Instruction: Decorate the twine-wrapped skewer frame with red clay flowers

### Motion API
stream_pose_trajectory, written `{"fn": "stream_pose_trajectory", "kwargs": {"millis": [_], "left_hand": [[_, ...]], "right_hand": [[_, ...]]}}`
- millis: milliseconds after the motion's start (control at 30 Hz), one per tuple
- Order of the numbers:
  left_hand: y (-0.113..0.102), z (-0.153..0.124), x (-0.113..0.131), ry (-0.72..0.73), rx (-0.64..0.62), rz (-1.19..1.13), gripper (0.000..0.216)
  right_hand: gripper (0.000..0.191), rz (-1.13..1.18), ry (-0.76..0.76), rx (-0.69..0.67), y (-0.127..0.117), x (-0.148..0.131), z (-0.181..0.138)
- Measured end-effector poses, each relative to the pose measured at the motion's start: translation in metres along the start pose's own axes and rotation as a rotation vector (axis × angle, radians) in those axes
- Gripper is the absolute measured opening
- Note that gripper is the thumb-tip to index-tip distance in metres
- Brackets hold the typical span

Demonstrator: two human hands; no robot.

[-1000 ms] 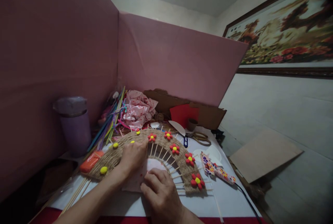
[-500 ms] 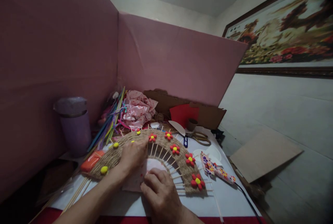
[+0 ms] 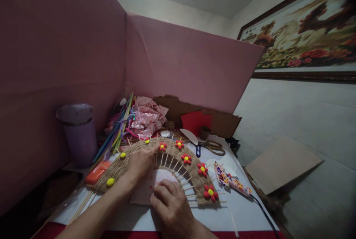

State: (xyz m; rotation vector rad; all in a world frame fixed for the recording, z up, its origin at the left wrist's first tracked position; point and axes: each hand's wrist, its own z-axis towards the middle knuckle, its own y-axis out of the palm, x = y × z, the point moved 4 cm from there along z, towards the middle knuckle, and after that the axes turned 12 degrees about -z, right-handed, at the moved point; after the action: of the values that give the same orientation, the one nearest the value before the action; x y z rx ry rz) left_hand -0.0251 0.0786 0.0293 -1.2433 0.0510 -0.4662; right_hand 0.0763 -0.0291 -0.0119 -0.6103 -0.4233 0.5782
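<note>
A half-ring fan shape wrapped in brown twine (image 3: 175, 149) lies on the white sheet, with thin sticks crossing it like spokes. Red flowers with yellow centres dot its right part; one red flower (image 3: 163, 146) is at the top. My left hand (image 3: 141, 164) lies over the twine band, index finger stretched out to the left side of that flower. Its other fingertips are partly hidden. On the pale, red-dotted panel (image 3: 141, 194) rests my right hand (image 3: 172, 202), fingers curled inward. Whatever they hold, if anything, is hidden. Yellow balls (image 3: 110, 182) sit on the left part of the band.
A patterned glue gun (image 3: 232, 182) with a black cord lies at right. Behind are scissors (image 3: 213, 147), a blue cutter (image 3: 198, 151), crumpled pink cloth (image 3: 148, 116) and coloured pipe cleaners (image 3: 118, 129). At left stand a purple tumbler (image 3: 80, 139) and an orange packet (image 3: 96, 172).
My left hand has shifted slightly and its index finger now reaches nearer the top red flower. The fan shape has slid a little to the left. My right hand has hardly moved.
</note>
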Motion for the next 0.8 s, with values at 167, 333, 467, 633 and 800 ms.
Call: {"fn": "stream_pose_trajectory", "kwargs": {"millis": [167,333,467,633,800], "left_hand": [[0.002,0.0,0.0,0.028,-0.027,-0.004,0.054],[-0.002,0.0,0.0,0.007,-0.003,-0.015,0.049],[-0.012,0.006,-0.005,-0.025,0.111,-0.093,0.034],[-0.013,0.021,-0.01,-0.062,0.041,-0.155,0.029],[-0.014,0.03,-0.01,0.013,-0.003,-0.139,0.022]], "right_hand": [[0.019,-0.004,0.006,-0.027,0.001,0.0,0.0],[0.019,-0.002,0.007,-0.01,0.001,0.001,-0.001],[0.018,-0.008,0.006,-0.018,0.001,0.0,-0.001],[0.019,-0.013,0.003,-0.032,0.002,0.0,-0.001],[0.019,-0.018,0.007,-0.042,0.001,0.0,0.0]]}}
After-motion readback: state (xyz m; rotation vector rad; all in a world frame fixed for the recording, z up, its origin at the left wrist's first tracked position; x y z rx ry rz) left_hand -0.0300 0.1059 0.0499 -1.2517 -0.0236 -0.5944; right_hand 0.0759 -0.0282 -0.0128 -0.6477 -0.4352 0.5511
